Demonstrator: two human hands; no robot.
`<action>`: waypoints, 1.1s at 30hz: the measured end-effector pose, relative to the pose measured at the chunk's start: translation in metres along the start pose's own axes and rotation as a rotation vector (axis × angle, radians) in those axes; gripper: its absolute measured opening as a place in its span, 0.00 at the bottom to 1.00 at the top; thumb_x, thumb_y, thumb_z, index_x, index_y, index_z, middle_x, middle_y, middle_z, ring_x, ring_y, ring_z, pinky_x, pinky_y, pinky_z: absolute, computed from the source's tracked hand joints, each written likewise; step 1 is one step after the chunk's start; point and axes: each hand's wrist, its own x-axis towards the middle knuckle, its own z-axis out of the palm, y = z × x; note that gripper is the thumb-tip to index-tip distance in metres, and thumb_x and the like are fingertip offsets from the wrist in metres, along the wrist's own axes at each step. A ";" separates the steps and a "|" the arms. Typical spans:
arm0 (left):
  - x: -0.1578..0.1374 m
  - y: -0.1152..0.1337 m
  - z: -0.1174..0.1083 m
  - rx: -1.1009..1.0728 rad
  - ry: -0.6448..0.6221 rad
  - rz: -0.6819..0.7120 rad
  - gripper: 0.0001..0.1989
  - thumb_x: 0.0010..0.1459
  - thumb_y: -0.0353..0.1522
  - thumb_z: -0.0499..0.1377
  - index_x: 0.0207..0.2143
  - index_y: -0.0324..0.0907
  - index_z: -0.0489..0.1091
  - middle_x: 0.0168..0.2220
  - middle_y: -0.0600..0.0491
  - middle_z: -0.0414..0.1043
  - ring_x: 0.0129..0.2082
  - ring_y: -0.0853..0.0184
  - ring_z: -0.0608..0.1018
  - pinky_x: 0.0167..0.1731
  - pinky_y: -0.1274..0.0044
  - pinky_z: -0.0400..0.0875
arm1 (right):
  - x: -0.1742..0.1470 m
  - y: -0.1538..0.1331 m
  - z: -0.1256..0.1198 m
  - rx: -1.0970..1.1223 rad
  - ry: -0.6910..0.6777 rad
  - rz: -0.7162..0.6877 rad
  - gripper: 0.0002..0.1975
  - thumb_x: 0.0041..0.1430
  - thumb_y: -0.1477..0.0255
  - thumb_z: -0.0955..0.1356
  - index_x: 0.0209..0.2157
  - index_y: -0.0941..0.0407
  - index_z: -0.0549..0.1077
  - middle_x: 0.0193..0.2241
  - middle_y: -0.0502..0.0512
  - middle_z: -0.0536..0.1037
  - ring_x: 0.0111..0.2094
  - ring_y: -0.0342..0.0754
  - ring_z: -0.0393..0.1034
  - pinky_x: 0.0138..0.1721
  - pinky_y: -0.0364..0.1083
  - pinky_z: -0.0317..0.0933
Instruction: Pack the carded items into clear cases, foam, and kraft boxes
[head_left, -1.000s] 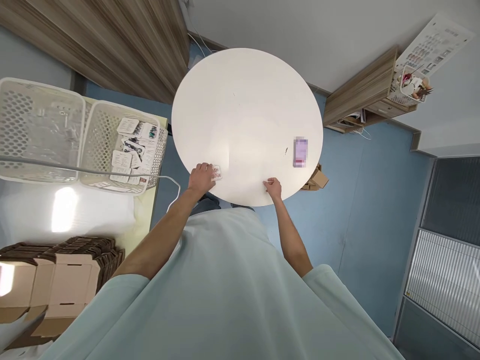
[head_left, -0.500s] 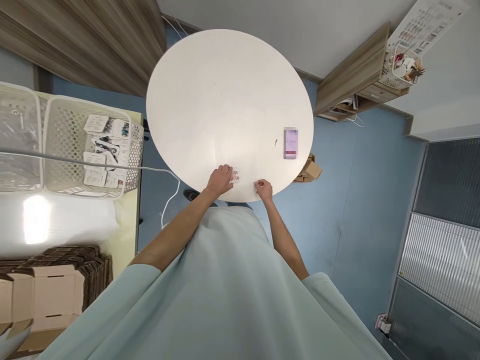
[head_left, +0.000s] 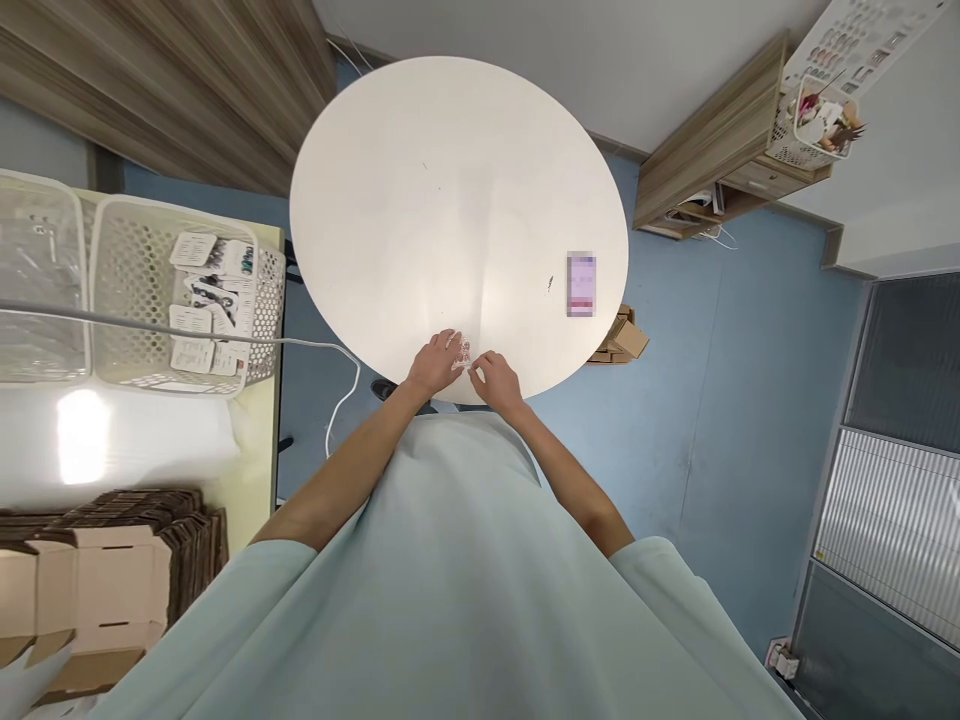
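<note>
A small clear plastic pack with reddish pieces in it is at the near edge of the round white table. My left hand grips it from the left, fingers bent over its side. From the right, my right hand has its thumb and forefinger closed at the pack's near right corner. Its contents are too small to name, and the fingers cover part of it.
A pixelated purple rectangle lies on the table's right side beside a small dark mark. To the left, a white basket holds several printed cards. Flattened cardboard boxes are stacked below it. A white cable hangs nearby.
My right hand has moved left, from the bare tabletop to the pack's near corner. The pack now looks tilted or bent, while my left hand stays on it.
</note>
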 end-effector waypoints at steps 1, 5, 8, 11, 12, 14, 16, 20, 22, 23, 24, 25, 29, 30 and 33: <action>-0.003 -0.002 0.000 -0.045 0.038 -0.038 0.33 0.65 0.33 0.59 0.72 0.39 0.62 0.74 0.36 0.61 0.71 0.44 0.66 0.64 0.58 0.70 | 0.005 -0.004 0.004 -0.038 -0.030 -0.034 0.10 0.78 0.68 0.64 0.46 0.53 0.78 0.49 0.60 0.77 0.53 0.55 0.69 0.47 0.49 0.69; -0.018 -0.013 -0.002 -0.275 0.160 -0.292 0.25 0.71 0.35 0.51 0.67 0.39 0.69 0.67 0.39 0.71 0.62 0.52 0.78 0.63 0.62 0.72 | 0.023 -0.015 0.023 -0.178 -0.141 -0.117 0.09 0.77 0.72 0.65 0.46 0.55 0.79 0.47 0.63 0.78 0.54 0.58 0.69 0.51 0.52 0.70; -0.023 -0.018 -0.002 -0.411 0.131 -0.444 0.22 0.71 0.42 0.55 0.60 0.42 0.75 0.61 0.44 0.79 0.54 0.54 0.83 0.59 0.66 0.75 | 0.033 -0.021 0.035 -0.283 -0.220 -0.166 0.11 0.77 0.73 0.65 0.49 0.56 0.80 0.48 0.65 0.80 0.56 0.59 0.69 0.53 0.53 0.71; -0.020 -0.019 0.000 -0.460 0.105 -0.521 0.19 0.67 0.46 0.61 0.54 0.46 0.79 0.57 0.49 0.83 0.53 0.56 0.85 0.58 0.69 0.75 | 0.038 -0.027 0.042 -0.364 -0.270 -0.179 0.16 0.77 0.74 0.62 0.58 0.60 0.78 0.51 0.67 0.80 0.58 0.60 0.69 0.56 0.54 0.71; -0.018 -0.019 0.000 -0.461 0.108 -0.531 0.18 0.66 0.45 0.62 0.52 0.46 0.80 0.56 0.50 0.84 0.52 0.57 0.85 0.57 0.69 0.75 | 0.038 -0.029 0.043 -0.383 -0.281 -0.178 0.17 0.78 0.75 0.62 0.60 0.61 0.77 0.52 0.67 0.80 0.58 0.60 0.69 0.57 0.54 0.71; -0.014 -0.019 0.002 -0.447 0.119 -0.538 0.14 0.66 0.42 0.62 0.47 0.47 0.81 0.53 0.51 0.85 0.51 0.57 0.85 0.56 0.70 0.76 | 0.039 -0.033 0.046 -0.409 -0.295 -0.178 0.18 0.78 0.75 0.61 0.61 0.62 0.76 0.53 0.68 0.80 0.59 0.60 0.69 0.58 0.54 0.70; -0.011 -0.020 0.003 -0.422 0.120 -0.542 0.11 0.66 0.39 0.61 0.43 0.47 0.82 0.50 0.51 0.86 0.51 0.57 0.85 0.55 0.70 0.76 | 0.039 -0.036 0.047 -0.414 -0.299 -0.179 0.17 0.78 0.74 0.62 0.60 0.61 0.77 0.54 0.68 0.80 0.60 0.60 0.69 0.58 0.54 0.70; -0.009 -0.023 0.003 -0.385 0.111 -0.561 0.09 0.65 0.35 0.60 0.41 0.45 0.81 0.47 0.49 0.86 0.48 0.55 0.85 0.52 0.67 0.77 | 0.035 -0.037 0.042 -0.335 -0.272 -0.115 0.15 0.79 0.64 0.65 0.53 0.57 0.80 0.51 0.66 0.80 0.59 0.59 0.70 0.55 0.52 0.70; -0.009 -0.023 0.003 -0.375 0.120 -0.572 0.09 0.65 0.34 0.59 0.42 0.45 0.80 0.48 0.47 0.86 0.48 0.54 0.84 0.52 0.66 0.77 | 0.030 -0.034 0.034 -0.269 -0.218 -0.025 0.15 0.79 0.61 0.65 0.50 0.56 0.80 0.50 0.63 0.80 0.57 0.57 0.71 0.53 0.51 0.71; -0.010 -0.024 0.003 -0.372 0.123 -0.582 0.09 0.65 0.34 0.59 0.42 0.44 0.80 0.48 0.47 0.86 0.48 0.53 0.84 0.52 0.66 0.77 | 0.027 -0.031 0.030 -0.234 -0.180 0.031 0.15 0.79 0.61 0.65 0.50 0.55 0.79 0.49 0.62 0.80 0.56 0.56 0.71 0.52 0.50 0.71; -0.011 -0.024 0.003 -0.371 0.123 -0.595 0.09 0.65 0.35 0.59 0.42 0.45 0.79 0.48 0.47 0.85 0.49 0.53 0.84 0.52 0.65 0.77 | 0.025 -0.028 0.025 -0.198 -0.140 0.091 0.15 0.79 0.61 0.64 0.50 0.55 0.79 0.49 0.61 0.81 0.55 0.56 0.72 0.51 0.50 0.71; -0.011 -0.024 0.003 -0.371 0.120 -0.607 0.09 0.66 0.35 0.59 0.43 0.45 0.79 0.48 0.47 0.85 0.49 0.52 0.84 0.52 0.65 0.77 | 0.023 -0.024 0.021 -0.161 -0.103 0.152 0.14 0.79 0.61 0.65 0.51 0.54 0.78 0.48 0.60 0.81 0.55 0.55 0.73 0.51 0.50 0.71; -0.013 -0.025 0.003 -0.338 0.088 -0.604 0.09 0.68 0.35 0.57 0.45 0.46 0.76 0.47 0.44 0.84 0.49 0.50 0.83 0.50 0.63 0.77 | 0.023 -0.011 0.013 -0.014 -0.031 0.340 0.14 0.77 0.59 0.67 0.53 0.54 0.77 0.49 0.59 0.82 0.53 0.55 0.76 0.50 0.50 0.71; -0.012 -0.025 0.002 -0.316 0.076 -0.595 0.10 0.69 0.35 0.55 0.46 0.45 0.76 0.47 0.43 0.84 0.48 0.49 0.83 0.49 0.62 0.77 | 0.026 -0.009 0.014 0.020 -0.031 0.369 0.15 0.76 0.59 0.68 0.53 0.53 0.77 0.49 0.59 0.83 0.53 0.55 0.77 0.51 0.50 0.71; -0.010 -0.023 0.000 -0.226 0.034 -0.577 0.14 0.71 0.36 0.51 0.50 0.43 0.74 0.45 0.39 0.83 0.47 0.46 0.83 0.48 0.60 0.76 | 0.036 -0.008 0.020 0.102 -0.055 0.432 0.16 0.74 0.58 0.70 0.53 0.54 0.77 0.51 0.60 0.84 0.55 0.57 0.78 0.54 0.51 0.71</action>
